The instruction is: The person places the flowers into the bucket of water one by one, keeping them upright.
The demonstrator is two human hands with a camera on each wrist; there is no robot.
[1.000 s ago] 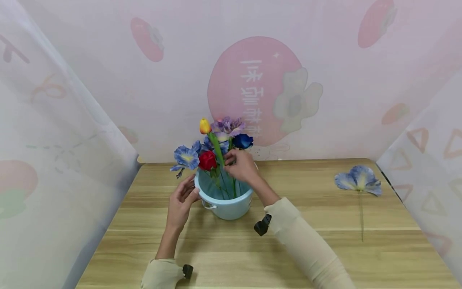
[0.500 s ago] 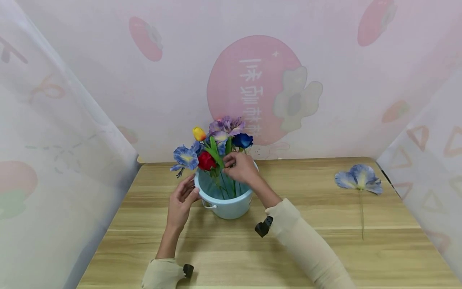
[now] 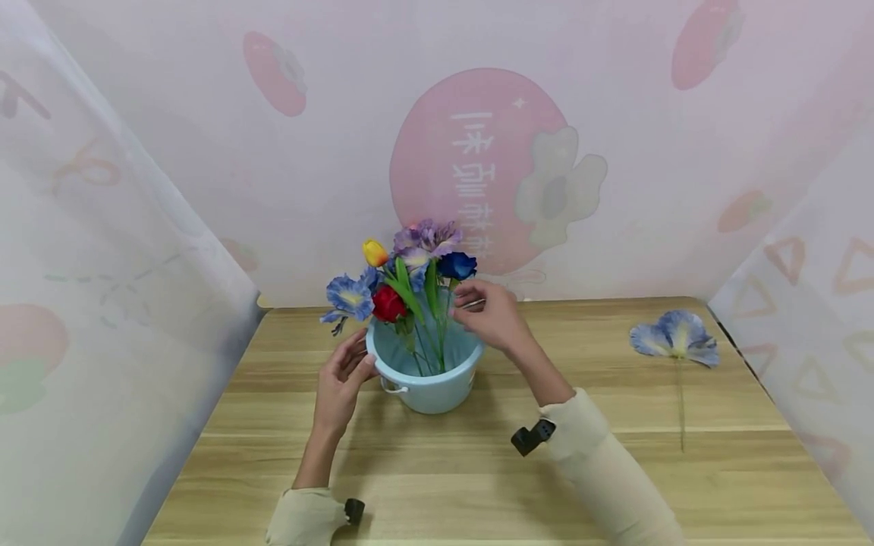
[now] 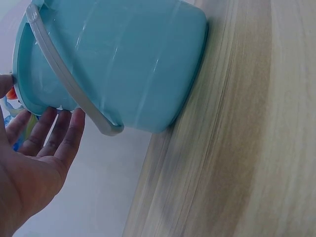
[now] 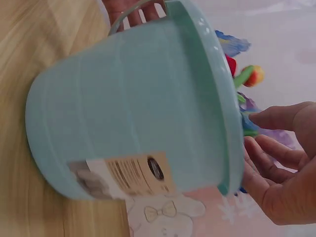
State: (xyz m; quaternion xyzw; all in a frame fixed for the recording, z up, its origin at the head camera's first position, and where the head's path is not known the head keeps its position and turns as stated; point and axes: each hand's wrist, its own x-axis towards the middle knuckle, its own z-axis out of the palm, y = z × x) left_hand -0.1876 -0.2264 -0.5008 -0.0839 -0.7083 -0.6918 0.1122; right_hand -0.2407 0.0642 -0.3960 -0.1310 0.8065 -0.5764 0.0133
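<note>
A light blue bucket stands upright on the wooden table, holding several artificial flowers. Among them are a yellow-orange tulip, a red rose, a dark blue rose, a purple flower and a blue iris. My left hand rests against the bucket's left side near the rim, its fingers fairly straight in the left wrist view. At the right of the bucket's mouth, my right hand is beside the stems with fingers loosely bent. Thumb and fingers stand apart in the right wrist view, with nothing held between them.
A separate blue flower lies on the right of the table, its thin stem pointing toward the front edge. Pale printed curtains enclose the back and both sides. A white handle hangs against the bucket's side.
The yellow-orange tulip has tipped left and sunk lower among the flowers. My right hand has let go of it and drawn back to the right. My left hand keeps its place.
</note>
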